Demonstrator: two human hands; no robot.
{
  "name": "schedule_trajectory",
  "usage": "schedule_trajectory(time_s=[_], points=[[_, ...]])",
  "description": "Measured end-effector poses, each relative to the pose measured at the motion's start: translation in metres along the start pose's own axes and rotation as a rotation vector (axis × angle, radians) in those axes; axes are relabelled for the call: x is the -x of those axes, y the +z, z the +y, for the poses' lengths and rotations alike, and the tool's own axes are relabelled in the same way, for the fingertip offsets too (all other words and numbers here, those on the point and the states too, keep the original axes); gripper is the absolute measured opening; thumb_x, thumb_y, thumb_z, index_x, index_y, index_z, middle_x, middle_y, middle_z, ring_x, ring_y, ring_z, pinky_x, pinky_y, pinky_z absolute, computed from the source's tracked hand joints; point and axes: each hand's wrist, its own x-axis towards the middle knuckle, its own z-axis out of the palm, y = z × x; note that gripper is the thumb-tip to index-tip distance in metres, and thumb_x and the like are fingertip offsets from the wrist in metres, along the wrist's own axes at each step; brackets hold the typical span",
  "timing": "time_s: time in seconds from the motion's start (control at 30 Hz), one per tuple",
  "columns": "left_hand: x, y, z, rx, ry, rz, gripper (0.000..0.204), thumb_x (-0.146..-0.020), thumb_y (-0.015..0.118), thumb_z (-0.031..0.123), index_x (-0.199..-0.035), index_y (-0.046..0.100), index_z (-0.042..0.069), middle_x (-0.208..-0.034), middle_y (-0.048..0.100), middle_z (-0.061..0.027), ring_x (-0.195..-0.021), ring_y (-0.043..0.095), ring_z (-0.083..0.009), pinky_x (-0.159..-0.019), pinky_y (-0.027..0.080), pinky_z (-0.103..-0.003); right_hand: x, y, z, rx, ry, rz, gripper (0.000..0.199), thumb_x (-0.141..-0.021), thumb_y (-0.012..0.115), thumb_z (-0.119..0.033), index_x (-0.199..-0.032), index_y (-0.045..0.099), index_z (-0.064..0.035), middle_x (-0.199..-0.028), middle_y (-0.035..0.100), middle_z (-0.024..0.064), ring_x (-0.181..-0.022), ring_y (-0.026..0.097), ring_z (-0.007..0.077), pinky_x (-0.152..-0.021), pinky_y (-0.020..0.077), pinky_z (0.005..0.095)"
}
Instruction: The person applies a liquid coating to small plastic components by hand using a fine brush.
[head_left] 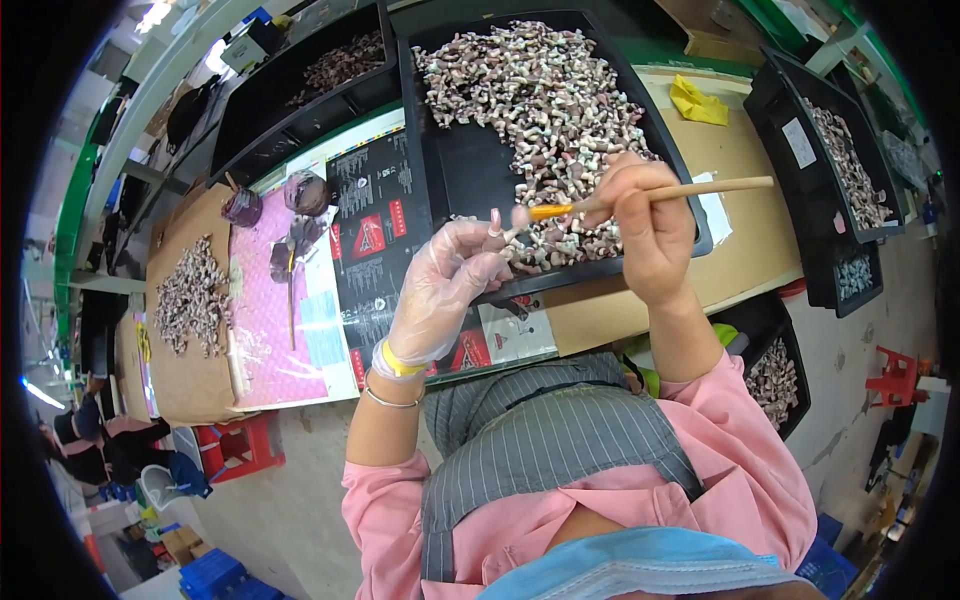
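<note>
Your left hand, in a clear glove, pinches a small pale piece between its fingertips, held above the near edge of the big black tray. Your right hand is closed around a wooden brush, its tip touching that piece. The tray, heaped with more small pieces, sits right behind both hands on the surface. To the left lie a pink sheet and another pile of pieces; further black trays stand to the right.

Brush tip blurred, indistinct
</note>
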Motion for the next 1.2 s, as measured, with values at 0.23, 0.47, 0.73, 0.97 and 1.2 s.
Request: schedule_trajectory(time_s=[0.23,0.47,0.73,0.97,1.2], points=[[0.000,-0.004,-0.007,-0.014,0.074,0.048,0.022,-0.091,0.060,0.008,-0.111,0.054,0.001,-0.099,0.060,-0.0039,-0.085,0.056,-0.0095,-0.079,0.048,-0.025,-0.005,-0.014,0.004,0.342,-0.126,-0.062,0.016,-0.099,0.044,-0.017,-0.094,0.052,-0.0033,-0.077,0.052,0.0058,-0.067,0.052,0.0112,-0.063,0.0424,0.0235],[-0.002,-0.003,-0.014,-0.275,0.258,0.149,0.021,-0.083,0.065,-0.002,-0.102,0.059,0.002,-0.092,0.064,-0.0030,-0.081,0.059,-0.0094,-0.074,0.050,-0.024,-0.005,-0.007,0.006,0.397,-0.175,-0.060,0.011,-0.095,0.051,-0.016,-0.091,0.055,-0.0061,-0.077,0.056,0.0034,-0.071,0.054,0.0171,-0.077,0.0386,0.0311],[-0.008,-0.011,-0.012,-0.938,0.693,0.230,0.031,-0.069,0.070,-0.010,-0.095,0.059,0.003,-0.086,0.062,-0.0079,-0.079,0.061,-0.0186,-0.070,0.050,-0.028,-0.003,-0.005,0.007,0.459,-0.237,-0.144,0.005,-0.090,0.057,-0.013,-0.088,0.057,-0.0082,-0.079,0.060,0.0012,-0.072,0.056,0.0198,-0.087,0.0360,0.0369],[-0.007,-0.013,-0.008,-1.305,0.987,0.256,0.040,-0.058,0.070,-0.012,-0.093,0.060,0.005,-0.086,0.062,-0.0068,-0.077,0.061,-0.0249,-0.066,0.049,-0.034,0.002,0.003,0.000,0.276,-0.165,-0.082,0.004,-0.090,0.059,-0.012,-0.087,0.059,-0.0092,-0.080,0.060,-0.0006,-0.072,0.056,0.0188,-0.086,0.0357,0.0358],[-0.003,-0.013,-0.010,-1.429,0.975,0.217,0.032,-0.063,0.065,0.005,-0.095,0.064,0.008,-0.093,0.060,-0.0041,-0.084,0.059,-0.0214,-0.071,0.045,-0.033,0.002,0.001,-0.003,0.556,-0.233,-0.166,0.007,-0.085,0.064,-0.015,-0.083,0.059,-0.0118,-0.073,0.058,-0.0028,-0.064,0.055,0.0164,-0.086,0.0349,0.0351]])
